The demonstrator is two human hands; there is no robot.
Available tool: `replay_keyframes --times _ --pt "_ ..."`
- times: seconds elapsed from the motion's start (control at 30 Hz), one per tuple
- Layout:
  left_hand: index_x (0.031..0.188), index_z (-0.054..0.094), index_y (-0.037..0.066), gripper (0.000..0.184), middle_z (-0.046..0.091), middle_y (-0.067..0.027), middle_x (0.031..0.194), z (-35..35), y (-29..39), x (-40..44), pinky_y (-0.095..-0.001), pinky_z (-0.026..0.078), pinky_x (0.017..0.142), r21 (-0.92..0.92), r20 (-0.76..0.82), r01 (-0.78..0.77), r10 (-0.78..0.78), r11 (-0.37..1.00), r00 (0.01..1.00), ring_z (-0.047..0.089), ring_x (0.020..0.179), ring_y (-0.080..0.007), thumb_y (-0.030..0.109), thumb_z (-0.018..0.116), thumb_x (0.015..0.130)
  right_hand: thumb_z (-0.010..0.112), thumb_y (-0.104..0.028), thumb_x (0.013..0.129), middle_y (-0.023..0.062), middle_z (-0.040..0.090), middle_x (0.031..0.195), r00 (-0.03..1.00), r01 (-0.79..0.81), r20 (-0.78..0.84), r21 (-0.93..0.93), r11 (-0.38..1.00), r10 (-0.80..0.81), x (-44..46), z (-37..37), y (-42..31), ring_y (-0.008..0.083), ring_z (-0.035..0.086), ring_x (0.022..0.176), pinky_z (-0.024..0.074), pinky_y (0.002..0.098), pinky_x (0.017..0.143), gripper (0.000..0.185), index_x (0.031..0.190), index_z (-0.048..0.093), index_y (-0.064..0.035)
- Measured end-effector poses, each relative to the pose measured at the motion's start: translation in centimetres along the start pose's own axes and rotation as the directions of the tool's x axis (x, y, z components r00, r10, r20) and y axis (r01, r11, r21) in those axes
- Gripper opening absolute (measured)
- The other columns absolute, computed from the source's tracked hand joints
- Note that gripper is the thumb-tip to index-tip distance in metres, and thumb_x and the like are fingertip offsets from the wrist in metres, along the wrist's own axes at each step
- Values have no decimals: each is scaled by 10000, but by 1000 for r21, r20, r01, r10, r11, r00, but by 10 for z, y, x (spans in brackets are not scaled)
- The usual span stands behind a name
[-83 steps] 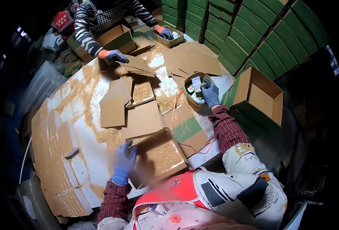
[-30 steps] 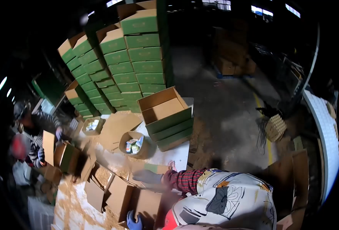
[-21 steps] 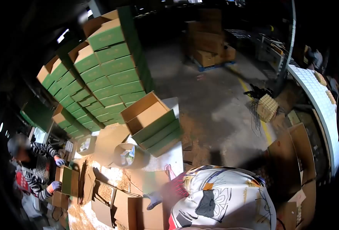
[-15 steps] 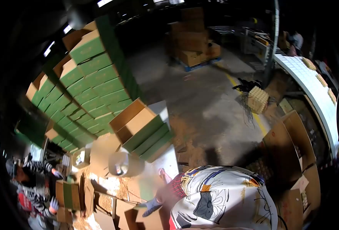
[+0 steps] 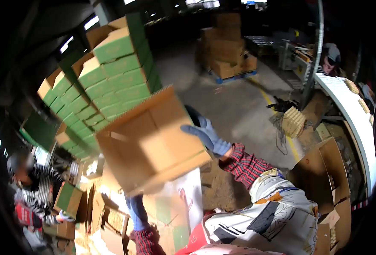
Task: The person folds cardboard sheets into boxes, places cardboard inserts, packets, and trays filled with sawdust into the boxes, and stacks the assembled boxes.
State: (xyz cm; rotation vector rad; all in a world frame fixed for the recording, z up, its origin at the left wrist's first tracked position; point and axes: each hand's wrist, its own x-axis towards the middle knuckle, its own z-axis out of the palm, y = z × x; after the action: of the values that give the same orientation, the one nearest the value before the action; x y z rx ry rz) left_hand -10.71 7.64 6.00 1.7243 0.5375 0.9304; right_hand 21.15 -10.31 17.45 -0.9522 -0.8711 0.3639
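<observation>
A cardboard box (image 5: pixel 151 140), its brown inside facing me, is tilted in the air before me. My right hand (image 5: pixel 207 135), in a blue-grey glove, is closed on its right wall, the thumb on the inner side. From below, my left hand (image 5: pixel 137 210), also in a blue glove, reaches up to the lower edge. The box hides the left fingers, but the hand appears to hold it from underneath. Below the box lies a work surface with a white sheet (image 5: pixel 192 191) and green-marked cardboard (image 5: pixel 164 210).
Green and brown boxes (image 5: pixel 115 68) are stacked high at left. A co-worker (image 5: pixel 35 187) at far left handles a small green box (image 5: pixel 69 199). At right stand an open carton (image 5: pixel 315 170) and a long white table (image 5: pixel 349 108). Egg trays (image 5: pixel 293 122) lie on the floor.
The green-sided box standing open over the work surface is now lifted nearer and tilted toward me. My right arm has swung up and forward onto it. The left hand has come beneath its lower edge.
</observation>
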Motion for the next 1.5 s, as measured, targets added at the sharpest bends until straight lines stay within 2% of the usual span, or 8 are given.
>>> replay_keyframes --times 0.57,0.73,0.83,0.93,0.97,1.2,1.33,1.5 --pt "1419 264 11 685 420 -113 1333 76 -84 51 -330 368 978 -263 23 203 -204 943 979 460 1139 -206 58 614 833 797 -444 670 123 662 1025 865 -466 -103 -525 712 490 124 -60 230 196 607 915 465 332 819 732 1187 562 18" --pt "1385 336 -3 700 407 -203 1356 15 -137 -122 -374 352 1012 225 -85 289 -276 931 957 439 1196 -293 134 675 788 606 -387 820 67 636 971 987 -145 -147 -686 713 59 49 -113 262 194 563 850 472 308 776 449 1090 593 -28" --pt "1337 408 8 799 439 -256 1308 9 -104 -244 -483 307 1036 726 -266 407 -318 554 910 408 1227 -389 312 732 673 417 -224 975 32 601 884 967 -184 -246 -859 478 -68 -63 -126 245 172 520 755 473 290 742 263 979 617 -54" --pt "1417 309 162 1075 284 -169 1461 35 -48 -291 -558 144 1086 761 -512 649 -631 -19 582 225 1361 -357 529 786 526 533 -132 924 10 628 864 554 -697 -125 470 541 823 -217 -104 291 115 579 739 498 285 691 137 927 634 -40" --pt "1442 261 181 1141 219 -156 1496 30 -66 -327 -589 120 1082 738 -533 674 -646 -40 545 173 1379 -369 579 780 507 564 -131 906 19 641 905 530 -846 57 110 523 846 -248 -69 284 129 599 775 501 286 709 143 977 638 -30" --pt "1433 261 138 977 185 -212 1490 47 -84 -359 -572 247 1046 643 -583 763 -601 72 547 236 1331 -432 463 729 640 668 -438 726 80 570 1097 619 471 688 -711 523 378 -201 97 257 290 519 1018 382 430 871 551 1162 565 -118" --pt "1360 405 157 740 326 -191 1422 35 -97 -384 -485 338 991 662 -597 730 -472 168 649 366 1238 -381 336 689 701 618 -340 754 84 607 935 200 743 850 -456 489 488 -220 94 311 283 571 922 398 438 835 357 1044 593 -133" --pt "1391 368 190 832 279 -180 1458 36 -76 -425 -480 330 1010 653 -560 743 -565 150 606 354 1277 -362 368 743 671 592 -215 788 110 631 958 732 470 555 -832 296 395 -136 78 322 308 601 882 465 436 775 268 1046 642 -161"
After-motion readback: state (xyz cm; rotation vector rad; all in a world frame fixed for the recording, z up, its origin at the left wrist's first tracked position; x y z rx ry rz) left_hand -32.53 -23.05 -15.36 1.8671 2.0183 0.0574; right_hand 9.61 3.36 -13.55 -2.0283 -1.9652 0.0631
